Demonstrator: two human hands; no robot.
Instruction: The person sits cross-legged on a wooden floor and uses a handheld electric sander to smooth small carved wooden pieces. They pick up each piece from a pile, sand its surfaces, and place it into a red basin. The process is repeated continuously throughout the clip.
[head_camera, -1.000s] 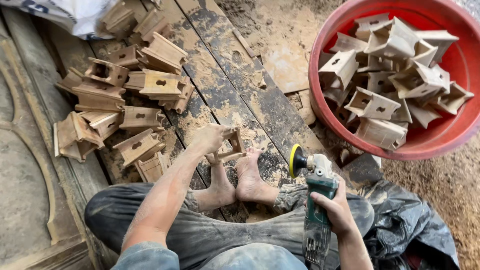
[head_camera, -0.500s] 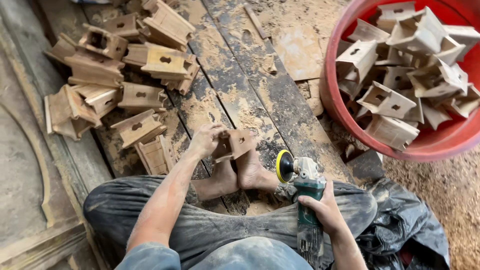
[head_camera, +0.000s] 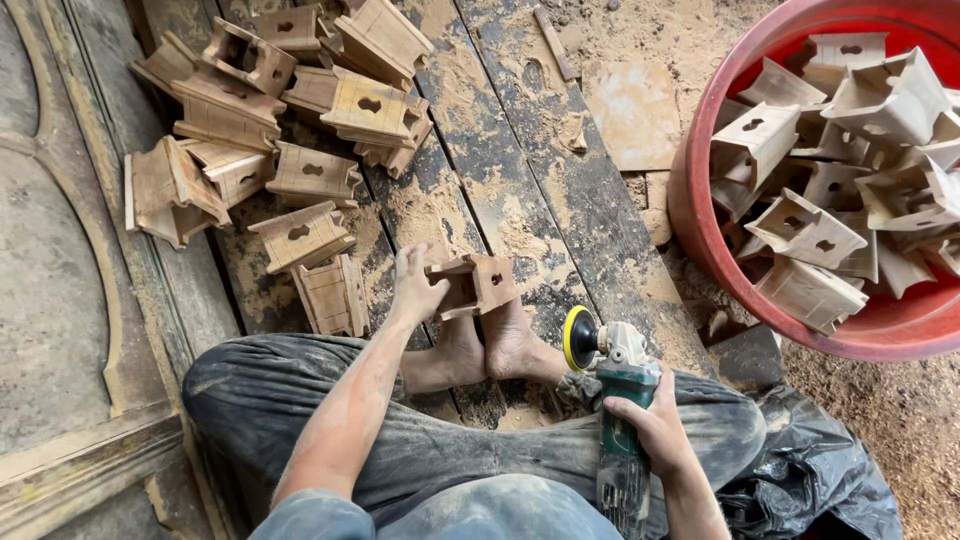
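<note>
The left hand (head_camera: 415, 285) has its grip closed on a small carved wooden block (head_camera: 475, 285), fingers wrapped over the block's left end; the block rests just above the person's bare feet (head_camera: 480, 350), touching the toes, and shows a hollow end and a small slot cut in its upper face. The right hand (head_camera: 655, 430) has its grip wrapped tightly around the green body of an angle grinder (head_camera: 620, 410); the grinder's round yellow-backed sanding disc (head_camera: 577, 338) faces left, near the right foot and just apart from the block.

A large red plastic tub (head_camera: 700, 220) stands at the upper right; it is heaped with pale wooden blocks (head_camera: 830, 150) of the same flared, slotted shape, lying at all angles. To the upper left a loose pile of browner wooden blocks (head_camera: 290, 130) lies on the dark floor planks (head_camera: 560, 190); some are tipped on their sides, some show keyhole-like slots.

The planks are rough and dark, streaked with tan sawdust; a flat square offcut (head_camera: 630, 115) lies near the tub. The person sits cross-legged in dusty grey trousers (head_camera: 300, 400); crumpled black plastic sheeting (head_camera: 810, 470) lies at the right knee; a carved wooden panel (head_camera: 60, 300) with curved mouldings runs along the left.
</note>
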